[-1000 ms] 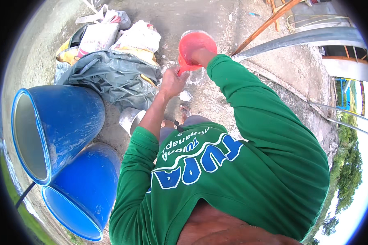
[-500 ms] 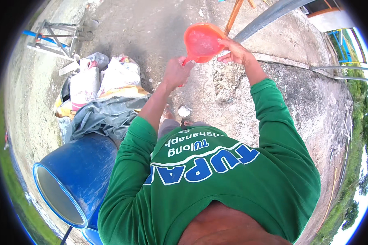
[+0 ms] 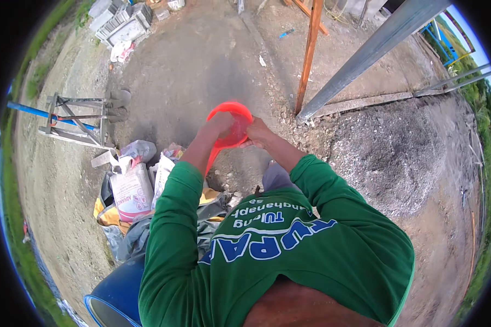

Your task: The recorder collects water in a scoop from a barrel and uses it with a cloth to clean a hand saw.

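An orange-red plastic dipper [image 3: 238, 107] is held out in front of me with water in its bowl. My left hand [image 3: 219, 125] reaches over the near left rim into the bowl, its fingers hidden there. The dipper's handle slants down toward me past my left wrist, with no hand on it. At the right side of the bowl, my right hand [image 3: 259, 132] grips the rim, and some fingertips show beneath it. Both forearms emerge from green sleeves.
Cement bags [image 3: 132, 191] lie at left beside a grey tarp and a blue drum [image 3: 117, 291]. A wooden sawhorse [image 3: 76, 121] stands farther left. A gravel heap [image 3: 390, 158] lies right, beyond it a slanting grey pipe [image 3: 371, 60] and wooden post [image 3: 309, 54]. Hollow blocks [image 3: 125, 24] sit far left.
The dipper has come nearer and to the left. My left hand has let go of the handle and gone into the bowl; my right hand stays at the rim. My view has tilted farther ahead.
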`<state>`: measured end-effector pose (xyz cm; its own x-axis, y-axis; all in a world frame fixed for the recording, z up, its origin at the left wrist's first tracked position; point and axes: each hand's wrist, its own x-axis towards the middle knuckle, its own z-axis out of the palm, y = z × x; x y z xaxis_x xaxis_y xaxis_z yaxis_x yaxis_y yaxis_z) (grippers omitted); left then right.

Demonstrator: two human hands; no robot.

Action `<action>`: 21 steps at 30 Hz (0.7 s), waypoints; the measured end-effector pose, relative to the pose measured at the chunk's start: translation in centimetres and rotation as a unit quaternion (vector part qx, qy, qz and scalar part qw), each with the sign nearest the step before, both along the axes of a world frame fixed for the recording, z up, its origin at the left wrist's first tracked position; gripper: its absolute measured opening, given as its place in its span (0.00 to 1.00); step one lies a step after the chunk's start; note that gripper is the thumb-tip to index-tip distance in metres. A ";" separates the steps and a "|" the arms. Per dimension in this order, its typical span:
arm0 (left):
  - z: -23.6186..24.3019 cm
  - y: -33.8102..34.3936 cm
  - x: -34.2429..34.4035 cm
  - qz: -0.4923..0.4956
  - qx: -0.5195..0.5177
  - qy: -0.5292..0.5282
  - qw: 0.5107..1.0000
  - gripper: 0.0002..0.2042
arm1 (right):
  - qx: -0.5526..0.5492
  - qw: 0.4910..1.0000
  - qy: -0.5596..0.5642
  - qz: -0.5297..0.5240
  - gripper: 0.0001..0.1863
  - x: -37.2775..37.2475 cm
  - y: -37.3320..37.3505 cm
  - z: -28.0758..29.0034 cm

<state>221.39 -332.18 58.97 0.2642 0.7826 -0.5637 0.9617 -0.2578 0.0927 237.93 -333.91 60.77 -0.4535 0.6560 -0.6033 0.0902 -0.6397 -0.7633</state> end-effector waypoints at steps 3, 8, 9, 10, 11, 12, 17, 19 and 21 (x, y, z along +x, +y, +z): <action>-7.2 3.5 -6.5 0.070 -0.027 -0.027 0.997 0.14 | -0.010 0.997 0.045 0.057 0.24 -5.5 4.4 -0.8; -7.5 12.2 -10.3 0.347 0.028 -0.140 0.927 0.11 | -0.006 0.987 0.066 0.149 0.24 -11.8 16.0 -4.5; -6.3 14.3 -11.2 0.287 0.034 -0.105 0.951 0.10 | -0.011 0.988 0.065 0.138 0.24 -12.9 18.5 -5.0; -5.0 16.0 -12.2 0.231 0.040 -0.069 0.970 0.10 | -0.017 0.989 0.064 0.132 0.24 -14.2 20.7 -5.4; -4.1 17.5 -13.3 0.173 0.044 -0.033 0.983 0.10 | -0.018 0.987 0.068 0.143 0.24 -15.5 22.8 -5.7; -3.6 18.8 -14.8 0.183 0.044 -0.029 0.982 0.10 | -0.018 0.991 0.055 0.121 0.24 -16.8 25.0 -6.0; 1.7 24.9 -23.2 0.349 0.361 -0.196 0.842 0.05 | -0.021 0.996 0.081 0.044 0.24 -20.8 38.5 -7.0; 1.4 25.5 -27.7 0.393 0.378 -0.150 0.824 0.05 | -0.009 0.998 0.066 0.001 0.25 -21.1 44.2 -9.5; -0.6 24.8 -33.1 0.463 0.342 -0.055 0.816 0.09 | 0.010 0.997 0.064 -0.030 0.24 -20.9 51.2 -11.5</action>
